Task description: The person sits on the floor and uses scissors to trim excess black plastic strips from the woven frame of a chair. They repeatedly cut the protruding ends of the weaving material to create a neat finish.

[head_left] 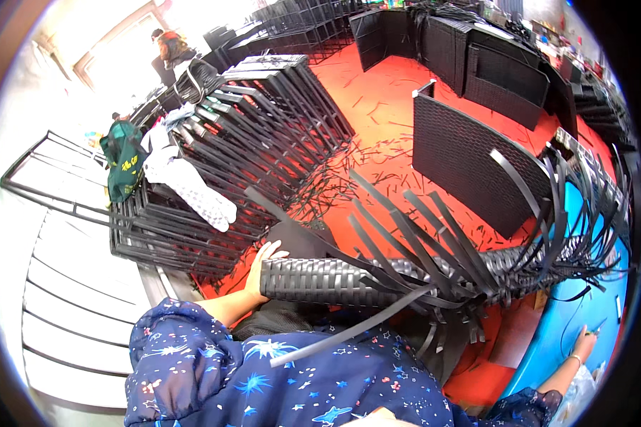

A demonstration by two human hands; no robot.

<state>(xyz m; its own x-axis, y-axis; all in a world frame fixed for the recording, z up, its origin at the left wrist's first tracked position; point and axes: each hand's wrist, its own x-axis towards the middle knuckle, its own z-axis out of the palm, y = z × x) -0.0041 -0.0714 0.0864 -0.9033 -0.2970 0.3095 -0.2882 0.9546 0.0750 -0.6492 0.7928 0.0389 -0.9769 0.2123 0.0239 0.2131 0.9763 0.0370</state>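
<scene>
A long black woven rattan panel (327,279) lies across my lap, with many loose flat strips (434,242) sticking up and out along its middle and right end. My left hand (262,269) holds the panel's left end, the palm against the edge and the fingers over its far side. Out to the right, my right hand (584,344) is over the blue table (559,320), apart from the panel. Its fingers are closed on a small pointed tool (592,332) with a bit of yellow; its kind is too small to tell.
Stacked black metal frames (263,128) stand at the left, with a green bag (123,160) and white cloth (185,188) over them. A finished woven panel (470,156) stands ahead on the red floor (377,99), which is littered with strip scraps. Another person (171,48) is far left.
</scene>
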